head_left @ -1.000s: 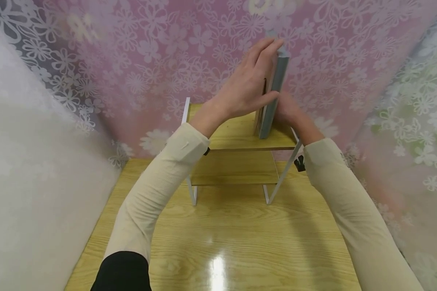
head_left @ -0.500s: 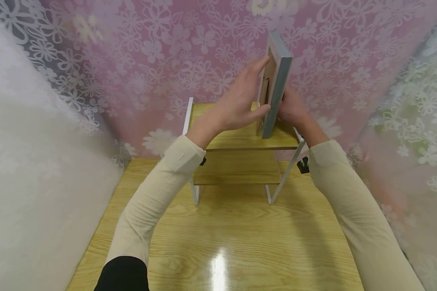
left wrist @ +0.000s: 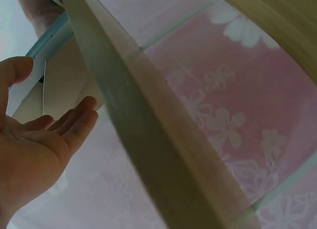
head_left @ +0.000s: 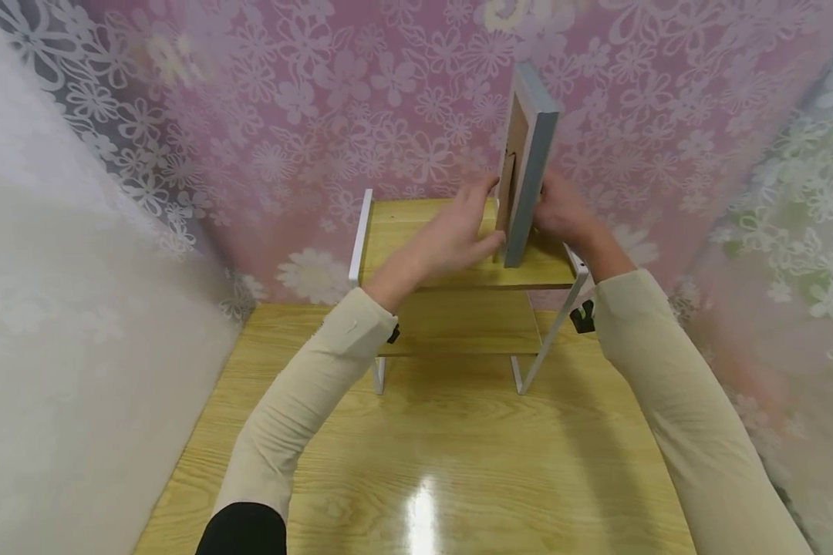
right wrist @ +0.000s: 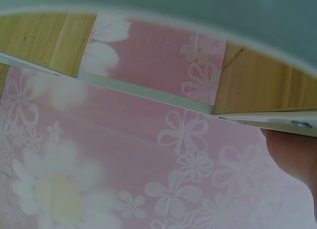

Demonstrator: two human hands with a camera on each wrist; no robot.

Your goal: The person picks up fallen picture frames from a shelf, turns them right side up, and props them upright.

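Observation:
A picture frame with grey-blue edges stands upright on the top board of a small two-tier rack, towards its right end. Its brown back faces left and carries a folding stand leg. My left hand is low beside that back, thumb and fingers apart. In the left wrist view the left hand shows its palm, fingers loosely bent near the brown backing. On the frame's other face is my right hand, its fingertips hidden by the frame. Only part of the right hand enters the right wrist view.
White metal side frames carry the rack's top and lower board. Behind it rises a pink flower-patterned wall covering, with pale coverings at both sides. The rack stands on a wood-grain floor.
My left hand has slid down from the frame's top edge to beside its lower back, uncovering the stand leg. The picture frame and my right hand have barely moved.

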